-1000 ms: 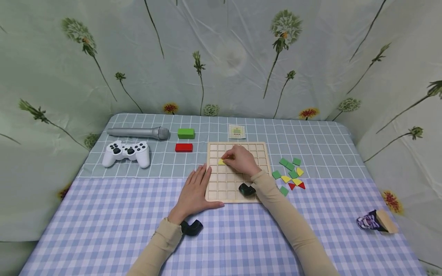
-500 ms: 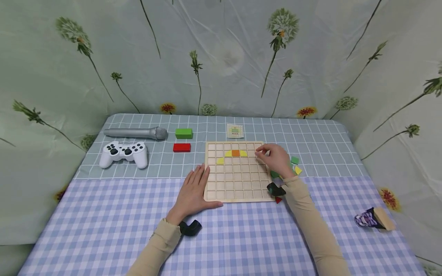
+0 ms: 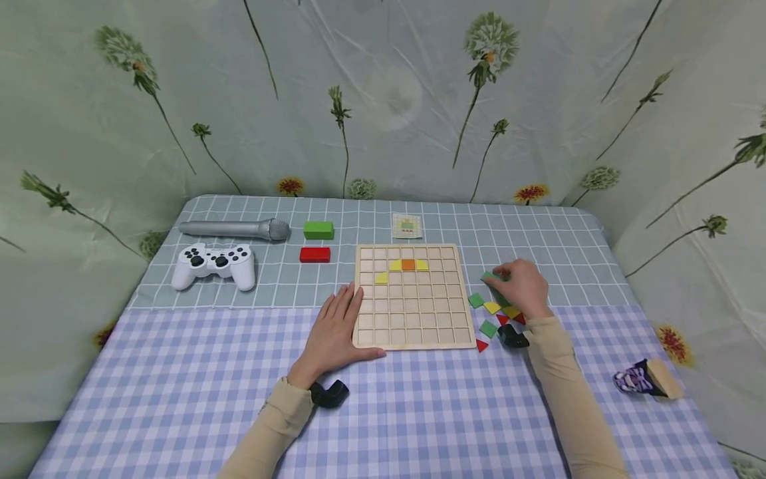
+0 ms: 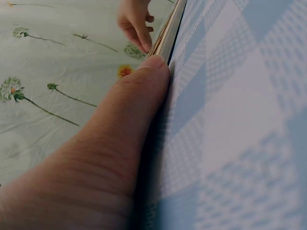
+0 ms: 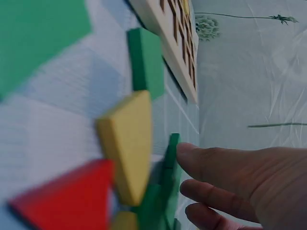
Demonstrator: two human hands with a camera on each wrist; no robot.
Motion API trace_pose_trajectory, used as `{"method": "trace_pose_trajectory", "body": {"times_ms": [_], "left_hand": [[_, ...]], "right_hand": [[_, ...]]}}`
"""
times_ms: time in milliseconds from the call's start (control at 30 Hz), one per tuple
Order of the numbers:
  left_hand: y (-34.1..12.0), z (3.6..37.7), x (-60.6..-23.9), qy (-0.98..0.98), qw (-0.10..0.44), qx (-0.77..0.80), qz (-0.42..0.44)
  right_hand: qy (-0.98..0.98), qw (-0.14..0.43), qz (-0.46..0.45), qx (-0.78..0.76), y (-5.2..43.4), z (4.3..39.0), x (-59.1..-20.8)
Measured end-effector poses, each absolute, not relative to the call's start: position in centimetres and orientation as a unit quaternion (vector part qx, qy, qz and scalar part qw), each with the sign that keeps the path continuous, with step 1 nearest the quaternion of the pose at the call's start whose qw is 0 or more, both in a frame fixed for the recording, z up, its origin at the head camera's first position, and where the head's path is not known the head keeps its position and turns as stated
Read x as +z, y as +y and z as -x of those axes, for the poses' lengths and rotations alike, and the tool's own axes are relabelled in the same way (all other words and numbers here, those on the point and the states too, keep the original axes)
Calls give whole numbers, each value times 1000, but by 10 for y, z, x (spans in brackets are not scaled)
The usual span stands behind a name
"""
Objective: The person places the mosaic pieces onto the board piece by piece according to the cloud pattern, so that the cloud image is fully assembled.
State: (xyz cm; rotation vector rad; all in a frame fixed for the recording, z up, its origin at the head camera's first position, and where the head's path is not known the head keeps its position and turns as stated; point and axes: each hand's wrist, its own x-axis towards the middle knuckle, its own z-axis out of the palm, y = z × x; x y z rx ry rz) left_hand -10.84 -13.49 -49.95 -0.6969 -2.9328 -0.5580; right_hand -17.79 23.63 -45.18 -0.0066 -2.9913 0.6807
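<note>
1. A person sits at a tabletop (image 3: 179, 372) covered in blue and white checked cloth, both arms in tan sleeves.
2. The left hand (image 3: 335, 332) lies flat, fingers straight and together, pressing against the near left edge of a wooden grid board (image 3: 409, 326). Its grip holds nothing.
3. The board holds four pieces in its far rows: an orange square (image 3: 408, 265) between two yellow pieces, and one yellow piece (image 3: 381, 278) a row nearer on the left.
4. The right hand (image 3: 522, 287) is to the right of the board, over a scatter of loose tiles (image 3: 487, 327) in green, yellow and red.
5. Its fingertips touch the edge of a green tile (image 5: 170, 163), which stands tilted up off the cloth. Whether the grip pinches it I cannot tell.
6. Far left lie a silver microphone (image 3: 235, 229), a white game controller (image 3: 212, 265), a green block (image 3: 318, 230) and a red block (image 3: 314, 254).
</note>
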Motion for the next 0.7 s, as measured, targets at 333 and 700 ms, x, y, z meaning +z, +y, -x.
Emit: {"method": "trace_pose_trajectory", "body": {"times_ms": [333, 700], "left_hand": [[-134, 111, -499, -957, 29, -180, 226], [-135, 109, -500, -956, 32, -182, 228]], "right_hand": [[-970, 60, -9, 236, 227, 174, -454], [-944, 89, -61, 311, 204, 175, -454]]}}
